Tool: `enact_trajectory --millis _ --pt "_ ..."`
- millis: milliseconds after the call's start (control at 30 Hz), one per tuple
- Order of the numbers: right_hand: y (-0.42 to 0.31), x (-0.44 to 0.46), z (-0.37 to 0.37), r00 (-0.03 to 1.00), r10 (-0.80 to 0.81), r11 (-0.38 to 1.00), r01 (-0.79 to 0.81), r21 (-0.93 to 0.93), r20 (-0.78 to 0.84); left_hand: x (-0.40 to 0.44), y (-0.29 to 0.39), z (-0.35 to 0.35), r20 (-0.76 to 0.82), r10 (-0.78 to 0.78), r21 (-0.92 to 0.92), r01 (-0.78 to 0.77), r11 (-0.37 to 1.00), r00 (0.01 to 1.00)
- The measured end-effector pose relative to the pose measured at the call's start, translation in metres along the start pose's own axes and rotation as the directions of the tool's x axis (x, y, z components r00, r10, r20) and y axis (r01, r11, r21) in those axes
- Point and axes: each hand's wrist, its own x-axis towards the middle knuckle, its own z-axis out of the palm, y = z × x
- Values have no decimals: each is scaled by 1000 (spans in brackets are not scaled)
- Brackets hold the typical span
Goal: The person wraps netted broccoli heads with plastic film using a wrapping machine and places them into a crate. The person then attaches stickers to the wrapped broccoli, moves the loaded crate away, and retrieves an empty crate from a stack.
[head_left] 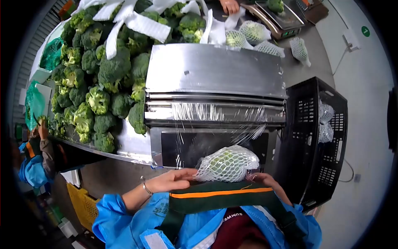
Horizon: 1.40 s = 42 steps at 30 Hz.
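A head of broccoli (228, 162) in a white foam net sits at the front of the film wrapping machine (215, 68), close to my body. Clear plastic film (207, 139) stretches from the machine's rollers down towards it. My left hand (178, 179) holds the broccoli's left end, fingers against the net. On the other end is my right hand (267, 181), its fingers closed at the net and partly hidden. A dark plate (178, 147) lies beneath the film.
Loose broccoli (114, 70) is piled at left under white foam nets (147, 27). Netted heads (253, 31) lie behind the machine near a scale (286, 20). A black crate (306, 166) stands at right. Two other people are partly visible, one hand (229, 6) at the back.
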Motion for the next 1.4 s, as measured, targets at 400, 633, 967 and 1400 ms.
enact_trajectory --millis 400,633,967,1400 --pt "-47 -8 97 919 49 486 319 813 -390 18 -3 -1 -808 -54 -277 -298 913 586" --pt "113 58 62 734 84 983 49 176 -674 59 -135 18 -696 -82 -58 58 997 714" --pt "58 -36 81 881 37 970 82 229 -473 118 -30 64 -142 319 218 -285 933 937" --pt "-104 -206 -116 96 -472 322 944 -69 -876 381 280 -7 426 724 905 -236 -355 542"
